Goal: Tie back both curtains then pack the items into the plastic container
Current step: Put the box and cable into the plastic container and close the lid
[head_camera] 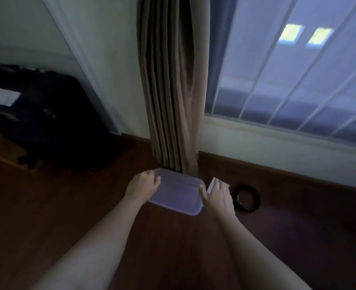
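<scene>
Container (174, 206) sits on the floor (85, 206) between both hands, at the curtain (168, 91) foot. Left hand (144, 185) curls over its left edge. Right hand (217, 195): thumb on the right edge, fingers over a white box (211, 184), grip unclear. Judgement: work both ends evenly. Black ring (246, 198) lies right of the right hand.

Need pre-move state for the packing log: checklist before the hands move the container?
1. Grip, left hand: ok, fingers curled over the left edge of the container.
2. Grip, right hand: cannot tell; thumb on the container top, fingers over a white item beside it.
3. Open for packing, container: not ok, top looks covered.
4. Packed, black ring: not ok, on the floor right of the container.
5. Packed, white item: not ok, outside the container's right edge.
6. Tied back, curtain: cannot tell; gathered, no tie in view.
</scene>
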